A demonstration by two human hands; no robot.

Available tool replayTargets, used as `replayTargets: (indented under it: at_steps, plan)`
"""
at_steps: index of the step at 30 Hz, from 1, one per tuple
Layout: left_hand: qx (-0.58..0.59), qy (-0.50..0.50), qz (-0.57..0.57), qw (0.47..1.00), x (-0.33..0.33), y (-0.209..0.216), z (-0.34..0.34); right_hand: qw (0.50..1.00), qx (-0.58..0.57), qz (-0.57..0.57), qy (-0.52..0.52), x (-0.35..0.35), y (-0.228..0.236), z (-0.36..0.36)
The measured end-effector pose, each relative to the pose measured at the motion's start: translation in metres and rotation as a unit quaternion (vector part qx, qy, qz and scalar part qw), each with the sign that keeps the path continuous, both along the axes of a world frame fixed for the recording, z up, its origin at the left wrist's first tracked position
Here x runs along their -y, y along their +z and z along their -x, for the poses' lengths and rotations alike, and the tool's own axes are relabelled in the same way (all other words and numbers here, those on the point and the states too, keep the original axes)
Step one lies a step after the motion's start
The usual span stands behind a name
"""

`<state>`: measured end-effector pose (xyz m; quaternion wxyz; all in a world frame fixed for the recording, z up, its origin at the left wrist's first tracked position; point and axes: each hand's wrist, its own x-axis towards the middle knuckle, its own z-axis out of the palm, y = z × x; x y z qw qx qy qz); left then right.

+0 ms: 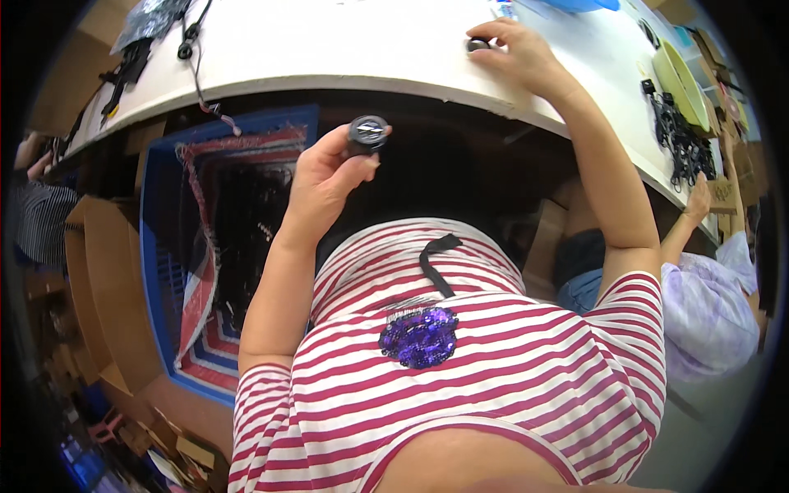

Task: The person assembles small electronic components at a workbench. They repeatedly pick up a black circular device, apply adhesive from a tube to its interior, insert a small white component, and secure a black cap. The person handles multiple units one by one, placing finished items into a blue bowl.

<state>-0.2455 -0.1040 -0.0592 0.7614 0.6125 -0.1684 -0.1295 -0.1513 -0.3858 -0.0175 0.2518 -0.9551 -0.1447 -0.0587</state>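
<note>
OK so, going by the worktop (329, 53): a short black cylinder (367, 135) was held just off its near edge, on the wearer's side, pinched between the thumb and fingers of the left hand (322, 182). It was seen almost end-on, its shiny round face turned upward, so its long axis was pointed more or less up, with most of the length hidden. A small dark round piece (477, 45) was pinched by the right hand (528, 62), thumb against fingers, over the worktop itself, past that edge and further right. Whether the worktop was touched by the piece couldn't really be told. The two were held well apart, the worktop's edge between them, and the cylinder was obviously nearer the left.
</note>
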Motion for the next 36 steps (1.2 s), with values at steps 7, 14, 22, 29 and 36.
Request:
replayTargets:
  at_steps: [7,14,22,29,36]
  plan:
    - [-0.036,-0.009,-0.062,0.997,0.005,-0.01,0.003,0.957,-0.034,-0.177,0.226,-0.061,0.026,0.066]
    - [-0.012,-0.026,-0.058,0.998,0.005,-0.016,0.002,0.958,0.008,-0.164,0.236,-0.08,0.01,0.075]
    - [0.008,-0.027,-0.092,0.995,0.004,-0.017,0.003,0.973,0.004,-0.081,0.217,-0.082,0.013,0.078]
    - [0.07,0.03,-0.152,0.985,0.01,-0.016,0.005,0.981,-0.072,-0.081,0.16,-0.085,0.014,0.087]
    - [0.028,-0.042,-0.125,0.991,0.008,-0.012,-0.001,0.964,0.007,-0.063,0.259,-0.074,0.014,0.081]
